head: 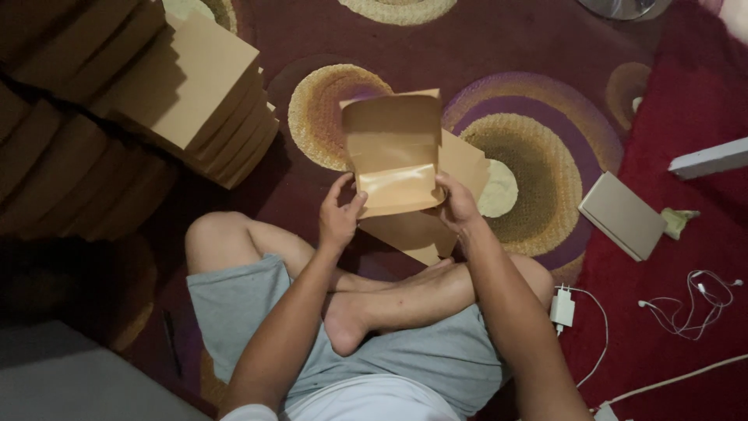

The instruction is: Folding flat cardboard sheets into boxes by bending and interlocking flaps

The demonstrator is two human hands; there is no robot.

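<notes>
Big stack of folded brown boxes (206,97) sits on the patterned rug (545,168), upper left, with more dim rows behind it; reads as the finished pile, so most of the folding looks done. One brown paper box (393,152) is in work, held upright above the crossed legs (405,296). Lid flap is up, glossy inner lining shows, sides not yet closed. Flat brown blank (460,168) lies just behind it, unfolded.

Left hand (339,214) grips the box's lower left edge, right hand (456,203) grips the lower right edge.

Far-left rows are too dark to count. Box underside is hidden by the fingers. White charger (562,306) with a cable lies to the right.
</notes>
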